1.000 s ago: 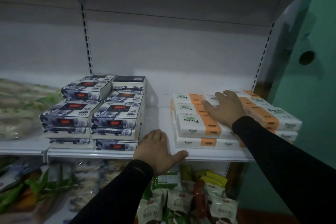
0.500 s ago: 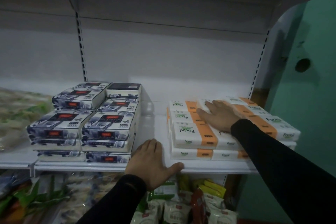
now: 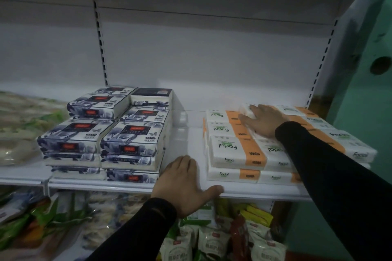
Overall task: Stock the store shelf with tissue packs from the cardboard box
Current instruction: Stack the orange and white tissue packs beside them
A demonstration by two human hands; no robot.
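Note:
Orange-and-white "Facial" tissue packs (image 3: 235, 152) lie stacked in two layers on the right of the white shelf (image 3: 186, 140). My right hand (image 3: 264, 122) lies on the top layer, and its fingers and thumb curl round the far white end of one pack (image 3: 246, 110). My left hand (image 3: 186, 184) rests flat on the shelf's front edge, in the gap between the stacks, with the thumb stretched along the lip. Blue-and-white floral tissue packs (image 3: 127, 140) are stacked on the left. No cardboard box is in view.
Pale bagged goods (image 3: 23, 125) fill the shelf at far left. Snack bags (image 3: 214, 237) crowd the shelf below. A green wall (image 3: 364, 95) closes the right side, and another shelf board hangs overhead. A bare strip of shelf runs between the two stacks.
My right hand has slid back and left across the top packs, and its fingers now curl on a rear pack. My left hand has stayed on the shelf edge.

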